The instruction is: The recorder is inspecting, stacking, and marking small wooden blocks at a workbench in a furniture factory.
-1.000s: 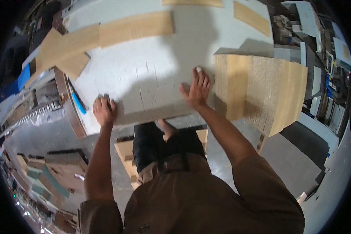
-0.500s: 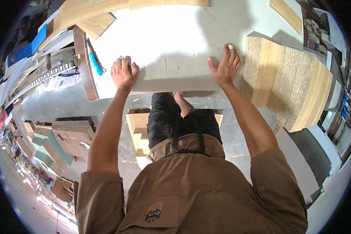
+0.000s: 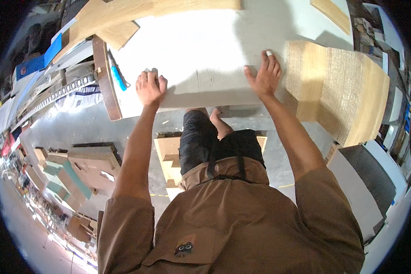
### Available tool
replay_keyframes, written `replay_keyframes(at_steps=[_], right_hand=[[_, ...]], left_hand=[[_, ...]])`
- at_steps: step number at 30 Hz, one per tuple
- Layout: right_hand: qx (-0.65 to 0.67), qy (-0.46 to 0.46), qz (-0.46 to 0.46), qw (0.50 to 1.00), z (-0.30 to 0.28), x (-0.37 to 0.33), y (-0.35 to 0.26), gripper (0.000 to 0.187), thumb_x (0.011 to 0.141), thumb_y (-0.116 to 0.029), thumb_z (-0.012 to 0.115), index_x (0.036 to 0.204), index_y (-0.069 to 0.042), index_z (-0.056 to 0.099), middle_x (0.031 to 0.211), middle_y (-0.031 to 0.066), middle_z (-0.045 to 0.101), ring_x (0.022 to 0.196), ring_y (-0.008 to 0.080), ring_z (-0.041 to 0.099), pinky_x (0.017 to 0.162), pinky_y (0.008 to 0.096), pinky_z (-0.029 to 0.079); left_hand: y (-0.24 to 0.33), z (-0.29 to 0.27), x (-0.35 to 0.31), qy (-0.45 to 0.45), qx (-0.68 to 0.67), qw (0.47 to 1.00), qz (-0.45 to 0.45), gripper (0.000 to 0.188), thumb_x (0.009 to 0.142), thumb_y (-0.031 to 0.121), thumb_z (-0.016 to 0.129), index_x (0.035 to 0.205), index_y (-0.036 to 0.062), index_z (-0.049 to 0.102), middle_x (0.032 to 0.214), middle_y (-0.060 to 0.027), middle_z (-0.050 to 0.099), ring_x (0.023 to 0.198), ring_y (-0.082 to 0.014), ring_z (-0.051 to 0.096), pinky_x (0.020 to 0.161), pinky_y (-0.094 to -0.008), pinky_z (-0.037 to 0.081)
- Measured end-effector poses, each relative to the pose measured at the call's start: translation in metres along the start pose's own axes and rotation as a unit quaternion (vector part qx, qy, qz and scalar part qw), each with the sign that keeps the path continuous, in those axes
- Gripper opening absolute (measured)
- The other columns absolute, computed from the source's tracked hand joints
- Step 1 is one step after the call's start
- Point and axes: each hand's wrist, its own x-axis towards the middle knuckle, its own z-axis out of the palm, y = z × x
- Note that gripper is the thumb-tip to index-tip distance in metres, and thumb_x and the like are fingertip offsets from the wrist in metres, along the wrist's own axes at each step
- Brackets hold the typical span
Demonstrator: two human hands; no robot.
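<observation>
A left hand point(image 3: 151, 90) curls on a white tabletop point(image 3: 201, 61), any grasp hidden from view; a right hand point(image 3: 265, 80), one fingertip in a white wrap point(image 3: 269, 53), spreads loose there. A blue tool point(image 3: 118, 77) lies left, a wood-grain panel point(image 3: 340, 86) right.

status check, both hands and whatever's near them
Left hand curled on white table, grip unclear. Right hand open, palm down on it. Blue tool left of left hand. Wood sheets close beside right.
</observation>
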Motion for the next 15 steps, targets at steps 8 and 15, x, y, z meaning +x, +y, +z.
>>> replay_keyframes(at_steps=[8,15], right_hand=[[0.028,0.018,-0.003,0.999,-0.006,0.0,-0.002,0.09,0.092,-0.057,0.067,0.156,-0.001,0.04,0.156,0.0204,0.041,0.145,0.042,0.036,0.121,0.0569,0.026],[0.054,-0.009,0.022,0.998,-0.012,-0.005,-0.007,0.091,0.092,-0.054,0.071,0.158,-0.002,0.037,0.159,0.0207,0.037,0.149,0.0429,0.031,0.123,0.0579,0.024]], left_hand=[[0.009,-0.011,0.007,0.046,-0.027,0.997,0.05,0.02,0.091,0.028,0.065,0.096,0.0092,0.06,0.095,-0.013,0.058,0.09,-0.0359,0.059,0.081,-0.0508,0.047],[0.006,-0.011,-0.002,0.04,-0.052,0.997,0.045,0.021,0.093,0.028,0.064,0.097,0.0078,0.059,0.097,-0.0143,0.057,0.093,-0.0384,0.058,0.085,-0.0523,0.047]])
